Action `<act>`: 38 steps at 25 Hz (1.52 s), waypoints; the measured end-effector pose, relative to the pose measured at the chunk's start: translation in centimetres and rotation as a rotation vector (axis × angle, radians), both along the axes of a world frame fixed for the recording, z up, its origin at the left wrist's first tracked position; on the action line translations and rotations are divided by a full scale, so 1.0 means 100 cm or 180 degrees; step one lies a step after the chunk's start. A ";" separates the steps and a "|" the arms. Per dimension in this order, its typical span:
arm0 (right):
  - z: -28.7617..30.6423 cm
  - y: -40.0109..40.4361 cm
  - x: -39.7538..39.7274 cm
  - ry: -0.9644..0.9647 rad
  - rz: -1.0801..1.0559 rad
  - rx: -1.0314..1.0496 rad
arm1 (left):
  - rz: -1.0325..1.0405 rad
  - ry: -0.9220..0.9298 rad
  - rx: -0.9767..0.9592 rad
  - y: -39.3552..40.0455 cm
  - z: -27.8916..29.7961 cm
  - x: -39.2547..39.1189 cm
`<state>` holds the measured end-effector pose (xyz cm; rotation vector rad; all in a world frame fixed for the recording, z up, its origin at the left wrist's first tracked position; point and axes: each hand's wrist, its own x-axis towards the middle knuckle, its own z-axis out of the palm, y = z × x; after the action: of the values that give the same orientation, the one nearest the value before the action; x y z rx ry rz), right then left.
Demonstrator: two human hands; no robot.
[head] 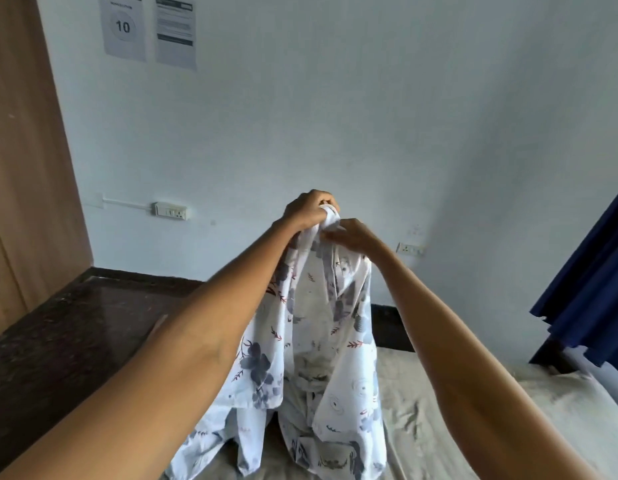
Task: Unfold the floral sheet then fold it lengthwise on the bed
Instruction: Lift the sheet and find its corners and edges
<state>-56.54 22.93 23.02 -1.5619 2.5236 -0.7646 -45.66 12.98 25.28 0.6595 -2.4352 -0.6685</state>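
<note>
Head view: both arms reach forward and up, the hands close together in front of a pale wall. Left hand (309,209) grips the bunched top of the sheet (321,341), fingers curled round the cloth. Right hand (352,233), just below and beside it, pinches the same bunch. From there the sheet hangs in long folds, its lower part resting crumpled on the bed (473,427). 2 papers (151,29) are stuck on the wall; a blue curtain (591,289) hangs at right.
</note>
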 end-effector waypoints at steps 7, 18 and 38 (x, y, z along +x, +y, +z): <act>0.031 0.022 -0.017 -0.1004 -0.0735 -0.1111 | 0.1141 -0.0977 -0.0244 -0.040 -0.066 0.034; 0.000 0.006 -0.009 0.0110 0.0154 0.0015 | -0.0343 0.0952 0.2788 -0.036 -0.039 0.023; 0.001 0.023 -0.034 -0.2206 -0.1502 -0.2234 | -0.0273 0.0919 0.2124 -0.050 -0.078 0.037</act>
<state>-59.93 25.23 23.16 -0.5423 2.1599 -1.9880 -42.01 7.98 17.45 0.6447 -1.9630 -1.5262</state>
